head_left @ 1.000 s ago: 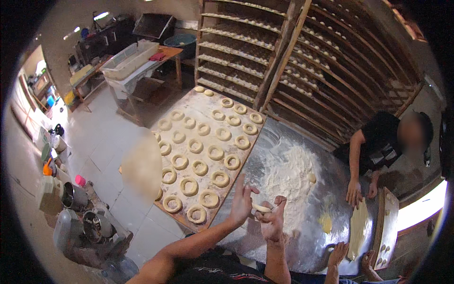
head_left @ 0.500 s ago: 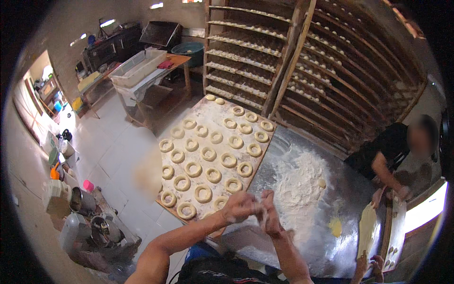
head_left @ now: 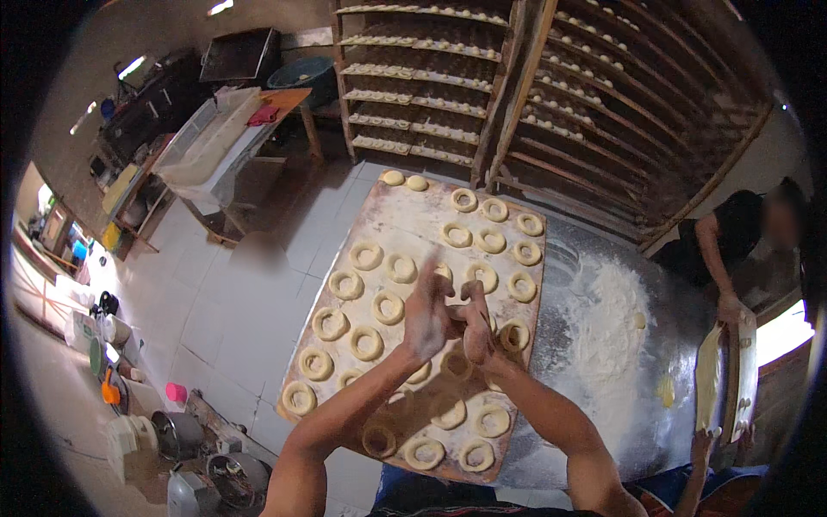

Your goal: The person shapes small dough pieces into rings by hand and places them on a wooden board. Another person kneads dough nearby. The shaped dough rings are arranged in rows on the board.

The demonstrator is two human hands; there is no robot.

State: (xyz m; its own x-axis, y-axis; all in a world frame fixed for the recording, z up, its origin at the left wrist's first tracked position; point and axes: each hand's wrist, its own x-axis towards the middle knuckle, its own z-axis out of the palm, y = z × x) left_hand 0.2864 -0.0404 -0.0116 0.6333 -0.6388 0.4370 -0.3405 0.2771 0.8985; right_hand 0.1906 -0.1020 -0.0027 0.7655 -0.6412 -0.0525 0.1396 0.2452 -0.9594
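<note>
Over the middle of a floured wooden board (head_left: 431,200), my two bare hands are close together, inner sides facing. My left hand (head_left: 429,314) points its fingers away from me, stretched out. Beside it, my right hand (head_left: 476,327) has its fingers apart and slightly bent. No held object shows between them, though the gap is partly hidden. Pale dough rings (head_left: 366,342) lie in loose rows around and beneath the hands, several shaded by my arms. Two small round dough pieces (head_left: 417,183) sit at the board's far left corner.
Right of the board is a metal table (head_left: 568,431) with spread flour (head_left: 607,323) and a long dough sheet (head_left: 710,383). A person in dark clothing (head_left: 719,237) works there; another person's hand shows below. Racks of dough (head_left: 413,93) stand behind. Pots (head_left: 178,435) crowd the left floor.
My hands have moved from the board's near right edge to above its middle, and their fingers have straightened. The view has shifted, bringing the whole board more centrally below me.
</note>
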